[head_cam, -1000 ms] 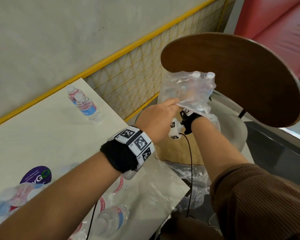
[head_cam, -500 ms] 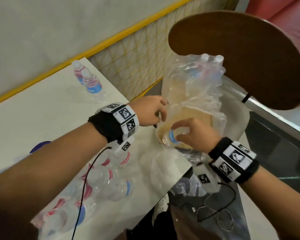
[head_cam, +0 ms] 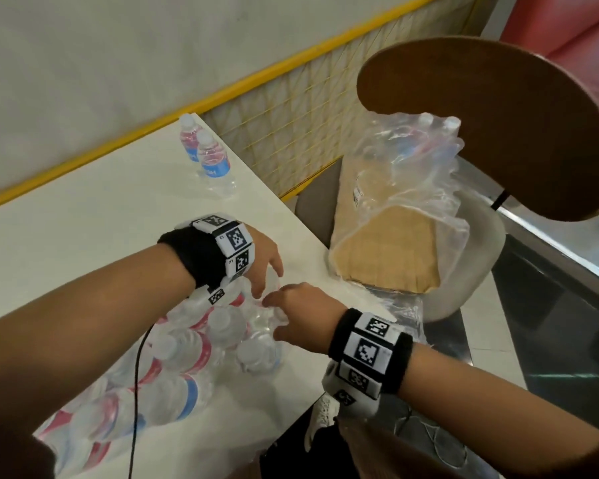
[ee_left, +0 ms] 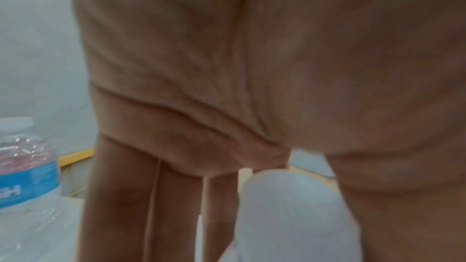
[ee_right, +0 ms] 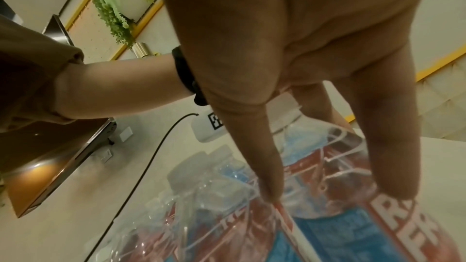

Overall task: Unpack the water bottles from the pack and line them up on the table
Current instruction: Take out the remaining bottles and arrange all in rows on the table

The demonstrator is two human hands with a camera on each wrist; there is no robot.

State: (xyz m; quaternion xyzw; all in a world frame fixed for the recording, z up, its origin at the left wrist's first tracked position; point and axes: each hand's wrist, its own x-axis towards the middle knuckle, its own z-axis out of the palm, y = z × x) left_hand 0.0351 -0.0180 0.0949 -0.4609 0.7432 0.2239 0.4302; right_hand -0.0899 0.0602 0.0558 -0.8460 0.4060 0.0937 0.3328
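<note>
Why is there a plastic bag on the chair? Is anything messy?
The torn pack wrap sits crumpled on the chair, some bottles still inside. On the table, only two bottles stand upright; the wrapped bottles lie jumbled. No spills visible.

Clear plastic-wrapped pack [head_cam: 173,368] of white-capped bottles on table; two bottles [head_cam: 206,152] upright beyond

Soft even daylight; wrist views blurred, perhaps from motion.

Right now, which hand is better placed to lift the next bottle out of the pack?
Left, probably. The left hand already reaches down around a bottle cap in the pack; the right hand only has straight fingers on the wrap.
</note>
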